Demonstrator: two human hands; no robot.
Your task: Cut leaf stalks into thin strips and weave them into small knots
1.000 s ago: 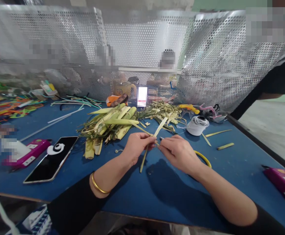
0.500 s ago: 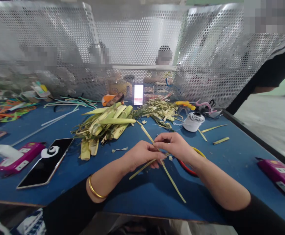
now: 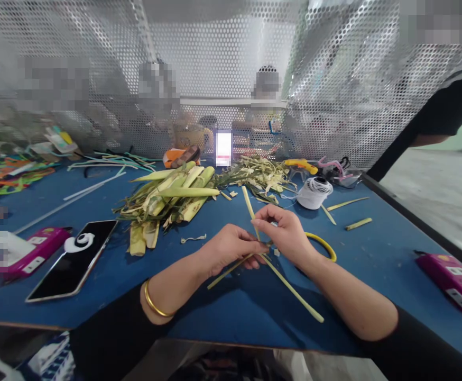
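Pale green husk strips [image 3: 296,293] cross between my hands above the blue table [image 3: 207,317]. My left hand [image 3: 234,246] pinches them at the crossing. One thin end [image 3: 227,276] sticks out toward the lower left, and a longer one slants to the lower right. My right hand [image 3: 284,227] closes thumb and fingers on the strip part [image 3: 248,200] that points up and away. Fingers hide the crossing itself. Beside my right wrist lies a yellow curved handle [image 3: 326,244], partly covered by the hand.
A pile of husks [image 3: 175,196] lies beyond my left hand, with shredded scraps [image 3: 262,177] to its right. White thread spool [image 3: 314,193], yellow-handled tool [image 3: 300,166] and loose husk pieces [image 3: 358,224] are at right. At left are a phone [image 3: 74,262] and purple power strip [image 3: 36,251].
The upper strip part has swung more upright and its lower right end has moved rightward. My right fingers have shifted up slightly along it. My left hand keeps its pinch.
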